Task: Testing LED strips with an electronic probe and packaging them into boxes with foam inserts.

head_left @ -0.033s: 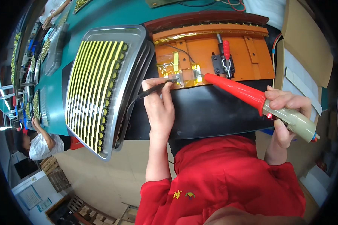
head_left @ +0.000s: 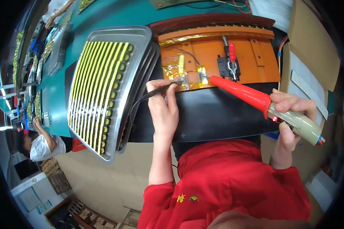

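Observation:
My left hand [head_left: 164, 116] is closed around a slim black pen-like probe [head_left: 155, 92] with a thin cable. Its tip touches or hovers over a metal patch [head_left: 183, 81] at the front edge of an orange fixture board [head_left: 210, 49]. In my right hand [head_left: 296, 105] is a hand-held tester [head_left: 242, 92] with a red cone and a beige barrel, where a small red light glows. The cone's narrow end points at a shiny patch [head_left: 202, 76] of yellow film; whether it makes contact I cannot tell. A red-handled toggle clamp [head_left: 232, 53] is fixed on the board.
Left of the fixture, stacked metal trays [head_left: 139, 34] carry rows of yellow-and-black strips [head_left: 97, 91]. A black mat [head_left: 214, 114] lies along the front edge of the green table [head_left: 114, 17]. An open cardboard box [head_left: 313, 42] stands at right. Another person [head_left: 46, 147] works far left.

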A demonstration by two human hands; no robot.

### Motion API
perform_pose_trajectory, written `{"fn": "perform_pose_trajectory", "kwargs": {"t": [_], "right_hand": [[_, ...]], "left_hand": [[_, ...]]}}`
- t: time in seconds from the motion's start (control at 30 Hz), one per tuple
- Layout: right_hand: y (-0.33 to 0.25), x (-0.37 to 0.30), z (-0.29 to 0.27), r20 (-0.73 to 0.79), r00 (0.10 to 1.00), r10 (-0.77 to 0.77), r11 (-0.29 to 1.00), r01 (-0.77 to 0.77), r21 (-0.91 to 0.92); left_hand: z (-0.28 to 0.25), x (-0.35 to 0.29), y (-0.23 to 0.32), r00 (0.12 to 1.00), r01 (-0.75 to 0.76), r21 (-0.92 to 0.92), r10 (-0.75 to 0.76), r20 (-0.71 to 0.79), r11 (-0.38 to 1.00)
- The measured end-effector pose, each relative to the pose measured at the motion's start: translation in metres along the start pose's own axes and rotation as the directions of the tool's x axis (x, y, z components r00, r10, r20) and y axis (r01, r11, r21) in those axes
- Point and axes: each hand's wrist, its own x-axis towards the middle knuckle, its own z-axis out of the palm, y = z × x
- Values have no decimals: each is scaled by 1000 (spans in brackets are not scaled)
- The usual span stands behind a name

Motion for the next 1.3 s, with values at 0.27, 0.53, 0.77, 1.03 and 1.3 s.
{"fn": "perform_pose_trajectory", "kwargs": {"t": [0.27, 0.53, 0.77, 1.03, 1.3], "right_hand": [[30, -45, -12, -107, 992, 71, 973, -46, 228], [51, -79, 24, -84, 951, 298, 872, -235, 428], [41, -83, 33, 47, 689, 723, 629, -685, 367], [19, -44, 62, 621, 506, 599, 697, -710, -94], [46, -50, 217, 787, 414, 458, 518, -843, 141]], "left_hand": [[-7, -49, -13, 983, 150, -568, -183, -2, 810], [-89, -141, 12, 875, 485, -220, -474, 104, 847], [-137, -158, -62, 432, 280, -430, -512, -742, 859], [-136, -120, -54, 536, 293, -324, -435, -723, 899], [-150, -113, -45, 473, 378, -502, -628, -618, 778]]}}
